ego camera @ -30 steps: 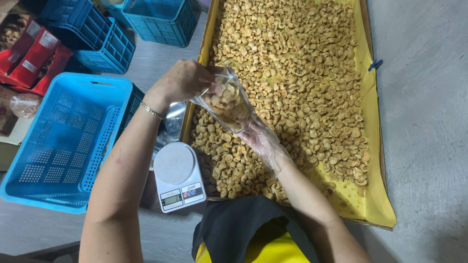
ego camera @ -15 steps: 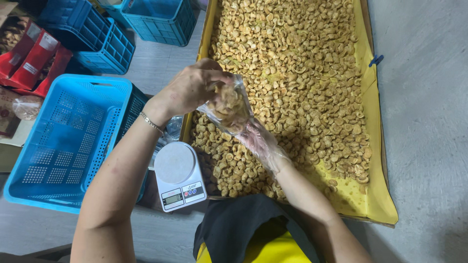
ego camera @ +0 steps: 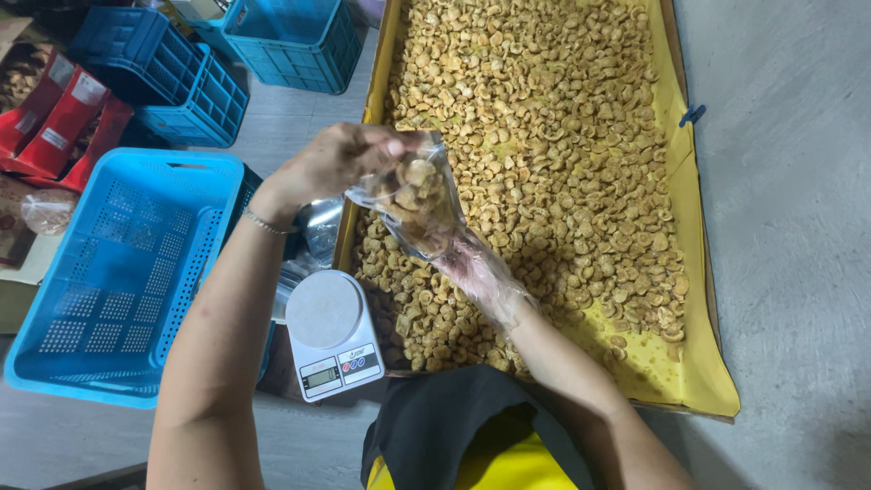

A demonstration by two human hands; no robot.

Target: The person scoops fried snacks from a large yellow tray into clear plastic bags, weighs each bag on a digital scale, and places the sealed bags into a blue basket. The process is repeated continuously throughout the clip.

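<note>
My left hand (ego camera: pixel 331 163) grips the top of a clear plastic bag (ego camera: pixel 413 200) partly filled with tan dried snack pieces. My right hand (ego camera: pixel 481 272), in a thin clear plastic glove, holds the bag from underneath. Both hands hover over the near left part of a long tray (ego camera: pixel 699 363) lined with yellow paper and heaped with the same snack pieces (ego camera: pixel 544 136). A small white kitchen scale (ego camera: pixel 331 331) with a round platform sits just left of the tray, below my left wrist. Nothing rests on the scale.
A large light-blue perforated crate (ego camera: pixel 127 272) lies left of the scale. Darker blue crates (ego camera: pixel 181 82) stand at the back left, with red packets (ego camera: pixel 54 109) beside them. Shiny clear bags (ego camera: pixel 318 227) lie between the crate and the tray. Grey floor (ego camera: pixel 789 227) runs along the right.
The bag has been shifted in my hands: the left hand re-gripped its top and drew slightly left, the gloved right hand stays under it. The view tilted a little.
</note>
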